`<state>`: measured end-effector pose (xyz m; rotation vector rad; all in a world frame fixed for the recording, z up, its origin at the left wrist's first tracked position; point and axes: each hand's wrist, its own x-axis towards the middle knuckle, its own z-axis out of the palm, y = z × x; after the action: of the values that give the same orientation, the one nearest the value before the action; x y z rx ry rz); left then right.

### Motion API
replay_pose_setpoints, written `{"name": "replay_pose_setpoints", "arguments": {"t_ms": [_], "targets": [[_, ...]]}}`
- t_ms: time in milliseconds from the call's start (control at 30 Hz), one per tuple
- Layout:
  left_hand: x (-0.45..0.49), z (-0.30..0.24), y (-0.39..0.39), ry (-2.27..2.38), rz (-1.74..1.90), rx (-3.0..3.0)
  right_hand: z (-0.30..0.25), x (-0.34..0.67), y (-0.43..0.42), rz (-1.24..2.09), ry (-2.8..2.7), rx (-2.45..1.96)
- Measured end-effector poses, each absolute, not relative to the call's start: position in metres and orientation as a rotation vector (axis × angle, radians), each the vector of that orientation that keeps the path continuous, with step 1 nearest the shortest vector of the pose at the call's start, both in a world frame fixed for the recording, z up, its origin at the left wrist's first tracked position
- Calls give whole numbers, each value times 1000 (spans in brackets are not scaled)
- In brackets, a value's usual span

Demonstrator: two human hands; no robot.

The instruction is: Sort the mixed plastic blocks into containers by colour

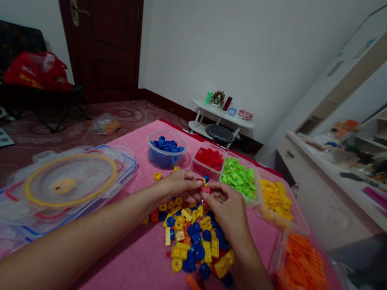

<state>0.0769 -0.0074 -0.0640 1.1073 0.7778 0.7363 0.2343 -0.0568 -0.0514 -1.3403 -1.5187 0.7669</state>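
Both hands meet over a heap of toy building bricks on the pink cloth. Between my fingertips is a small stack of toy bricks with blue, yellow and red parts, partly hidden by the fingers. My left hand pinches it from the left. From the right, my right hand closes on its lower, red part. Yellow, blue and orange pieces, some round, fill the heap below. Just beyond my hands stand a round tub of blue bricks and a box of red bricks.
A box of green bricks, one of yellow bricks and one of orange bricks line the right side. Stacked clear lids lie at left on the pink cloth. A white dresser stands beyond the right edge.
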Motion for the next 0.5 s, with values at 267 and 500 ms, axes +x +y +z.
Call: {"name": "replay_pose_setpoints", "arguments": {"t_ms": [267, 500], "targets": [[81, -62, -12, 543, 529, 602, -44, 231, -62, 647, -1520, -1251], [88, -65, -20, 467, 583, 460, -44, 230, -62, 364, -1836, -1225]]}}
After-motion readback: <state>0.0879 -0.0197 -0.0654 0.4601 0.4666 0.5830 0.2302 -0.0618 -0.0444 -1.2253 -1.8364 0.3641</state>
